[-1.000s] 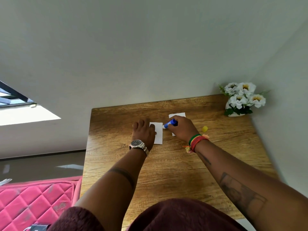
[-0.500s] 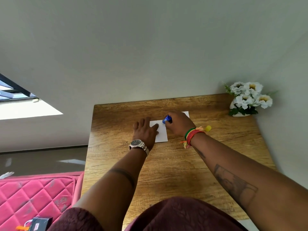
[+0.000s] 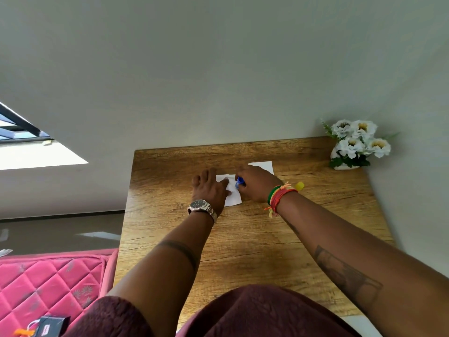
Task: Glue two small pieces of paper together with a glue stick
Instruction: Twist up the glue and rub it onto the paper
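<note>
A small white paper (image 3: 232,197) lies flat on the wooden table (image 3: 243,251). My left hand (image 3: 209,188) rests on the paper's left part, palm down, fingers spread, pinning it. My right hand (image 3: 257,184) grips a blue glue stick (image 3: 239,182), its tip pressed onto the paper's upper right. A second white paper (image 3: 263,165) lies just beyond my right hand, partly hidden by it. A small yellow cap (image 3: 299,185) sits on the table behind my right wrist.
A white vase of white flowers (image 3: 354,144) stands at the table's far right corner against the wall. A pink quilted cushion (image 3: 48,285) is left of the table, with a small dark box (image 3: 49,325) on it.
My right hand has moved the glue stick left and across the pinned paper, uncovering more of the second paper behind. My left hand has stayed on the paper.
</note>
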The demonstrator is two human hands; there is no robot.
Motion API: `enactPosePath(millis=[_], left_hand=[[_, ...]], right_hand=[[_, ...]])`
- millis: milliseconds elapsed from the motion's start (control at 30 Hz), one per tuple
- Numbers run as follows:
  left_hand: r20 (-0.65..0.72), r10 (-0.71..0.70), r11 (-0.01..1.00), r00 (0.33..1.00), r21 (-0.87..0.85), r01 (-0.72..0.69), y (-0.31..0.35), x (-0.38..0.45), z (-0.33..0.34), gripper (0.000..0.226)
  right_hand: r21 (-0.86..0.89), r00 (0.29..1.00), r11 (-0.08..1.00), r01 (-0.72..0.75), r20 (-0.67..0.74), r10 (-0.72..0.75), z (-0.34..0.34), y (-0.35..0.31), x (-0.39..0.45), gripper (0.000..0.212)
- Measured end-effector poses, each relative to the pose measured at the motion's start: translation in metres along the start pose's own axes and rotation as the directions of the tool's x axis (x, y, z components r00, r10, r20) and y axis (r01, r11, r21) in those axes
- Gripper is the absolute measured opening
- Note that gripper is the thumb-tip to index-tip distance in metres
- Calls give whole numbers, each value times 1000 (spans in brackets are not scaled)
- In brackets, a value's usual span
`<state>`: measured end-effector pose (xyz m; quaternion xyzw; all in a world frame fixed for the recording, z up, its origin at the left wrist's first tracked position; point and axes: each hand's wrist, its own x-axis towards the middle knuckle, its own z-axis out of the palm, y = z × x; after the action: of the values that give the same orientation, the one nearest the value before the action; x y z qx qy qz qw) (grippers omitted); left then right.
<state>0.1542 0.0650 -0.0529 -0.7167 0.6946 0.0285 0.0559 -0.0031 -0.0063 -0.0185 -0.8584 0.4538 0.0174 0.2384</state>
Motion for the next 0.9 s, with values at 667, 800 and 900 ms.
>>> enactPosePath(millis=[667,800,900], left_hand=[[0,-69,996,998,-53,69,1,1,2,43],[-1,-81,994,997,-74,80,1,1,3,46],[5,-79,994,997,-78,79,2,2,2,46]], right_hand=[[33,1000,999,-25,17,24,1,-4,-12,25],[17,996,999,-27,83,25,-3,6,-17,26],[26,988,1000,-12,155,7,-5,10,-23,26]])
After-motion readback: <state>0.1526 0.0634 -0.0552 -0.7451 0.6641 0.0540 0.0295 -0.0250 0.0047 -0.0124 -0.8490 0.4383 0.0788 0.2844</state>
